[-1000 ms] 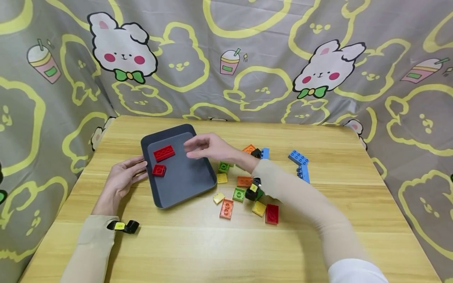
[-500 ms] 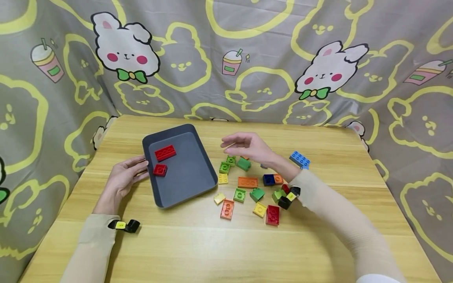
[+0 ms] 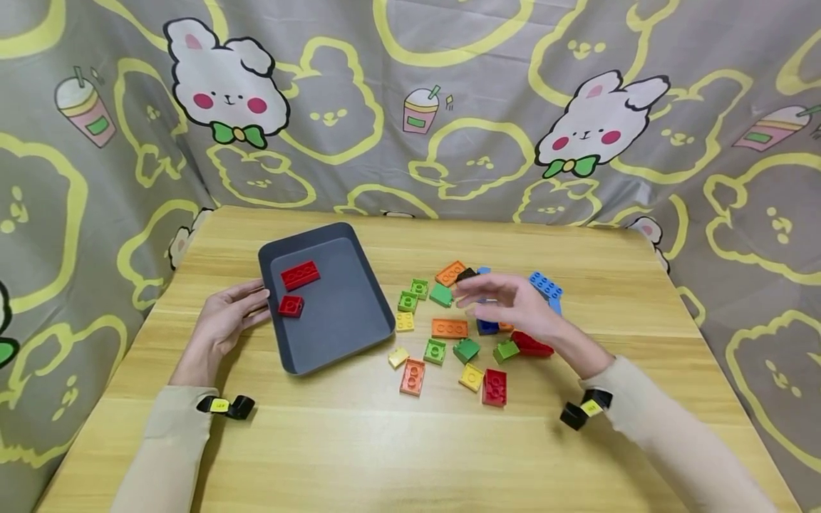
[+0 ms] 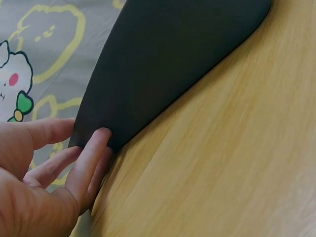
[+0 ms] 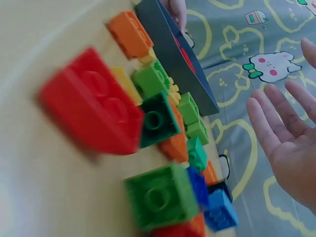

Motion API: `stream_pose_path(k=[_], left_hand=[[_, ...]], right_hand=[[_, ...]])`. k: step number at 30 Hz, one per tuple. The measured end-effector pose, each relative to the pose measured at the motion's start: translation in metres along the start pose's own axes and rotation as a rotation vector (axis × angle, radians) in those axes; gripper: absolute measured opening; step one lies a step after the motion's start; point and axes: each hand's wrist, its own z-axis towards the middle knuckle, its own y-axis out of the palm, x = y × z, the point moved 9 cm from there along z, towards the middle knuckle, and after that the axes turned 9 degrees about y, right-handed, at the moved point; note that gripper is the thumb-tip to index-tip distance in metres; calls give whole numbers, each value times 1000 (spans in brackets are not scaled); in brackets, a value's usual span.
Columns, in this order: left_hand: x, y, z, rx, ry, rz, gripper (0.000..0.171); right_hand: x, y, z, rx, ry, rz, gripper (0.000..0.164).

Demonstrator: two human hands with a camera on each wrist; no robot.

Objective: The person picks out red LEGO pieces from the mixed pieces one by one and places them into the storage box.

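Tray [image 3: 336,324] dark grey, round-cornered, two red bricks [image 3: 300,275] inside; left hand [image 3: 223,319] relaxed against it; right hand [image 3: 516,303] loosely spread.

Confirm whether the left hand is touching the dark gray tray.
Touching: the left wrist view shows the left hand with fingers against the dark gray tray's outer wall, near one end.

Dark-blue brick [image 3: 487,327] partly behind right hand [image 3: 515,303]

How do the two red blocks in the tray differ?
The long red block is elongated; the small red block is nearly square. The long one lies farther back, the small one nearer the front. Both are red and lie inside the gray tray.
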Motion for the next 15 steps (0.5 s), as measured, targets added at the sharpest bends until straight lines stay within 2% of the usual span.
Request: stream_pose_path(k=[5, 10, 15], left_hand=[[1, -1, 0, 0, 8, -16, 55], [2, 1, 0, -2, 12, -33, 54], [1, 1, 0, -3, 6, -20, 60]], right_hand=[[10, -4, -36, 6, -42, 72, 43], [24, -7, -65, 17, -43, 152, 44], [36, -8, -88, 78, -13, 68, 44]])
